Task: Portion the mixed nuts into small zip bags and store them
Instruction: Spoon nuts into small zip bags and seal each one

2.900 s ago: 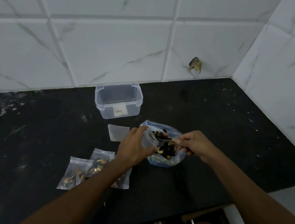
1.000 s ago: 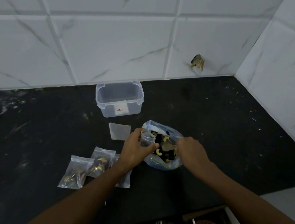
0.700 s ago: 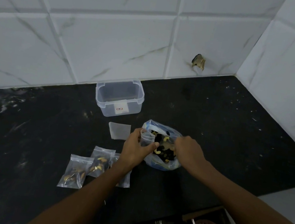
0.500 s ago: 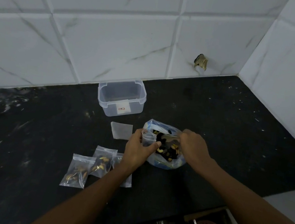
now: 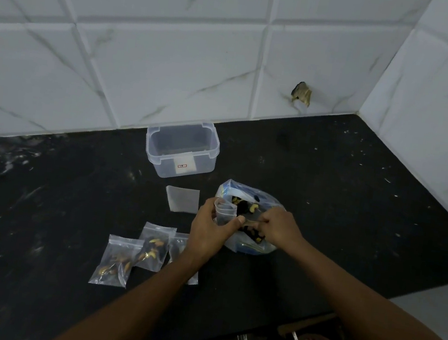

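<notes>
Thin clear plastic is the weak point here; the left hand [image 5: 211, 226] curls its fingers and thumb round a small zip bag [image 5: 224, 212], holding its mouth open just beside the large bag of mixed nuts [image 5: 248, 218] on the black counter [image 5: 353, 214]; the right hand [image 5: 280, 227] is closed on what looks like a spoon [image 5: 250, 222], its bowl hidden among the nuts, so I cannot tell how full it is. The likeliest slip, I judge, is a spill at the mouth: the small bag is limp, its opening narrow, and if the grip loosens the mouth could fold shut and nuts scatter across the counter; an overloaded spoon would do the same; the large bag slumps on its side and could sag further if the spoon drags its wall. Three filled small bags [image 5: 133, 257] lie near the left forearm, overlapping, and a careless sweep of that arm might shove them; an empty bag [image 5: 182, 199] waits flat before the clear container [image 5: 181, 149], which stands open by the tiled wall.
</notes>
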Demonstrator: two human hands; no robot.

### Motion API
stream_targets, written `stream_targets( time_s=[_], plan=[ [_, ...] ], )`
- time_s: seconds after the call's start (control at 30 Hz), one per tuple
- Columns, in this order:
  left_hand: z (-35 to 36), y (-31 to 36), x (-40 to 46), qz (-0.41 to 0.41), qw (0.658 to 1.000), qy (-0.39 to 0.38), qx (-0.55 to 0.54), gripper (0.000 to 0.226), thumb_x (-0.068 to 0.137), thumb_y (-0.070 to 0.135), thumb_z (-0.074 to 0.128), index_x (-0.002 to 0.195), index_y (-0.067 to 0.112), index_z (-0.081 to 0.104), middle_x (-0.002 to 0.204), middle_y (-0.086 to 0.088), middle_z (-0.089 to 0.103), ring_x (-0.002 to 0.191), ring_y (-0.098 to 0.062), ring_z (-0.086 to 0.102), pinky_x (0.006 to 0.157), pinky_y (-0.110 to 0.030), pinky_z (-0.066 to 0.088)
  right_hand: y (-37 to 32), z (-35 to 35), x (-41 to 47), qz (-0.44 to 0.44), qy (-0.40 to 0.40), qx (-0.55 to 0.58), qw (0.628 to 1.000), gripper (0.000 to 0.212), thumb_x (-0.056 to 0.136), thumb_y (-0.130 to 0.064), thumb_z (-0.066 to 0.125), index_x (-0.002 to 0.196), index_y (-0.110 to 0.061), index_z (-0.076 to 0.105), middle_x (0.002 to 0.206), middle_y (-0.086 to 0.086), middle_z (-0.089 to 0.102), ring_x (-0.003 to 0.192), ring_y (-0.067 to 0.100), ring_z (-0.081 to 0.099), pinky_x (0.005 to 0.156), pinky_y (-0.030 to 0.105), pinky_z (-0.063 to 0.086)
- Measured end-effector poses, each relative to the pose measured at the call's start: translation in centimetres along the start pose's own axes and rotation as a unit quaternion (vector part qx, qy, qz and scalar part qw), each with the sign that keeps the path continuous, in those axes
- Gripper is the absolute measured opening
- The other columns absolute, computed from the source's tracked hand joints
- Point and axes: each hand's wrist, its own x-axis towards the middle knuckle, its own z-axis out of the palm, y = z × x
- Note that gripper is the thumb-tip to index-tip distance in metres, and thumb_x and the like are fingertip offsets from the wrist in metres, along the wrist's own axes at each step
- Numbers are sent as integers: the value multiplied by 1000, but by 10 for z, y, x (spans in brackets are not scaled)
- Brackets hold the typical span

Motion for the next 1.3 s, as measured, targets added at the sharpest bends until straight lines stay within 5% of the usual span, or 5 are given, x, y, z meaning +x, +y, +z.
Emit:
stream_targets(
  time_s=[0.13, 0.6, 0.9, 1.07, 1.3],
  plan=[
    [-12, 5, 3, 4, 1000, -9, 5, 57, 76, 41, 78, 125, 29, 51, 117, 10, 60, 105, -4, 60, 84, -27, 56, 12, -11, 0, 39, -16, 115, 992, 13, 90, -12, 63, 87, -7, 75, 75, 6, 68, 57, 8, 57, 51, 17, 44],
    [-12, 19, 16, 54, 988, -12, 143, 65, 79, 28, 78, 134, 25, 45, 129, 6, 47, 114, -7, 49, 88, -20, 45, 10, -70, -32, 20, -2, 267, 963, 16, 94, -9, 57, 91, -5, 72, 63, 6, 58, 48, 5, 47, 44, 18, 36],
    [2, 26, 20, 50, 986, -25, 158, 61, 77, 31, 79, 128, 27, 47, 122, 4, 49, 109, -10, 51, 90, -31, 52, -24, -58, -43, -126, 126, -28, 984, 17, 94, -21, 57, 87, -13, 70, 72, 2, 65, 63, 12, 60, 60, 28, 50],
    [3, 22, 23, 46, 991, -13, 123, 49, 73, 35, 79, 112, 38, 49, 115, 8, 58, 108, -10, 57, 91, -40, 54, -34, -43, -58, -262, 199, -230, 916, 7, 83, -7, 65, 88, -10, 63, 83, 5, 59, 58, 15, 51, 50, 26, 36],
    [5, 20, 24, 42, 993, 2, 109, 51, 74, 35, 81, 115, 34, 50, 115, 7, 60, 109, -11, 58, 93, -41, 54, -29, -38, -63, -350, 271, -249, 861, 7, 70, -6, 66, 77, -8, 66, 68, 8, 60, 47, 17, 53, 38, 24, 37]
  ],
)
